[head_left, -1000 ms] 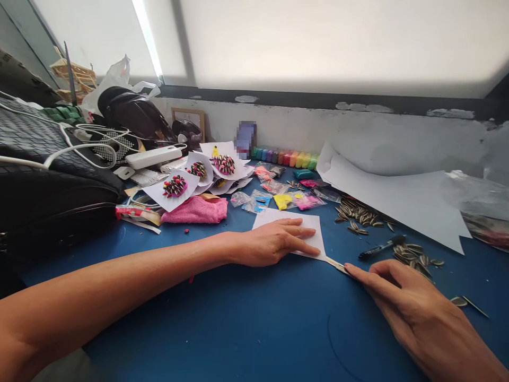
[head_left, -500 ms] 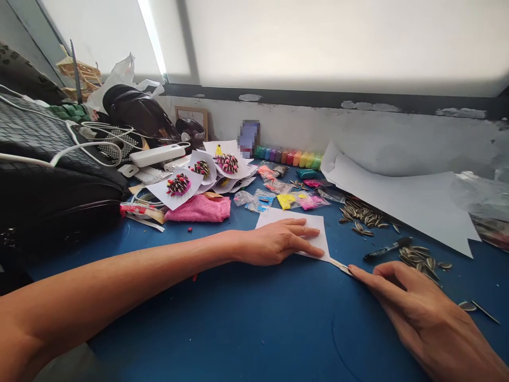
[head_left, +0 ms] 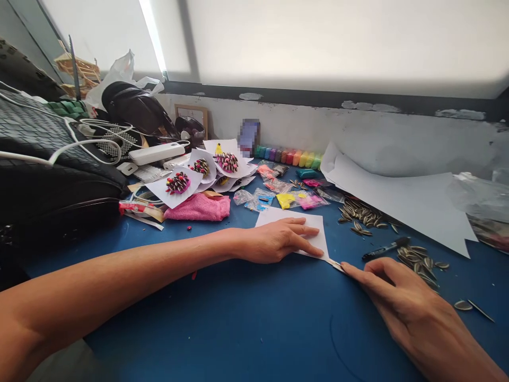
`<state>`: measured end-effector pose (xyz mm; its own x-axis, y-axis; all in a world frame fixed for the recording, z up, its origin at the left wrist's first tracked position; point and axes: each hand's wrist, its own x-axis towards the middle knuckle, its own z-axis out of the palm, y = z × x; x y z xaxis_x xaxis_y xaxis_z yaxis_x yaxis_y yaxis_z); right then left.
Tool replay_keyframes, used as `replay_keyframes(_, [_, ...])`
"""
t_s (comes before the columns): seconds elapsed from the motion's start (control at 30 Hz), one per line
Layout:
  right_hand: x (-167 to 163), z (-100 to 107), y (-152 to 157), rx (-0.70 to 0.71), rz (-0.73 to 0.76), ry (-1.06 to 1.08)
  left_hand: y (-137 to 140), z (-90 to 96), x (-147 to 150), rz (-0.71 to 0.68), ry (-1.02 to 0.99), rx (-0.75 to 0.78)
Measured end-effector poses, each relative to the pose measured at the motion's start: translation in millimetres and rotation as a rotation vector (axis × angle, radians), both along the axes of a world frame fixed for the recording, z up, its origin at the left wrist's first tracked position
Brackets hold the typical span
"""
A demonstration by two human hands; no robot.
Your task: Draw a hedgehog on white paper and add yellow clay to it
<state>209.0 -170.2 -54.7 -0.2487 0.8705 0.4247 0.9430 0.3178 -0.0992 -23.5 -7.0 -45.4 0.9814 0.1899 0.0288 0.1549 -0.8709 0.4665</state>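
Observation:
My left hand (head_left: 274, 241) lies with its fingers spread across a small white sheet of paper (head_left: 316, 225), pressing it onto the blue table (head_left: 254, 318). From the sheet's near right corner a narrow white paper strip (head_left: 333, 263) sticks out. Its outer end is pinched between the thumb and fingers of my right hand (head_left: 405, 305). The sheet's near edge is partly hidden under my left hand. Just beyond my right hand are a black pen (head_left: 385, 249) and a group of striped sunflower seeds (head_left: 417, 260).
Bags of yellow clay (head_left: 285, 200) and pink clay (head_left: 311, 201) lie behind the sheet. More seeds (head_left: 362, 216) and a large white sheet (head_left: 405, 199) are at right. Seed-studded clay figures (head_left: 177, 183) sit on papers above a pink cloth (head_left: 198, 208). A black bag (head_left: 59, 196) stands left.
My right hand has shifted slightly left toward the sheet, still pinching the strip, and less of the strip shows. My left hand stays flat on the paper.

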Motion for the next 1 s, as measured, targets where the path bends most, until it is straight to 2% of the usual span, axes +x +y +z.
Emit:
replay_keyframes(0.27, [-5.3,0.5,1.7,0.048,0.019,-0.031,3.5,-0.5,-0.8,-0.018,-0.008,-0.045])
replay_keyframes(0.73, [-16.8,-4.1,5.5,-0.001,0.023,0.007,4.8,0.9,-0.3,-0.021,-0.008,-0.047])
replay_keyframes(1.0, [-21.9,3.7,7.0,0.030,0.052,-0.037,3.4,3.9,0.5,-0.041,0.000,-0.018])
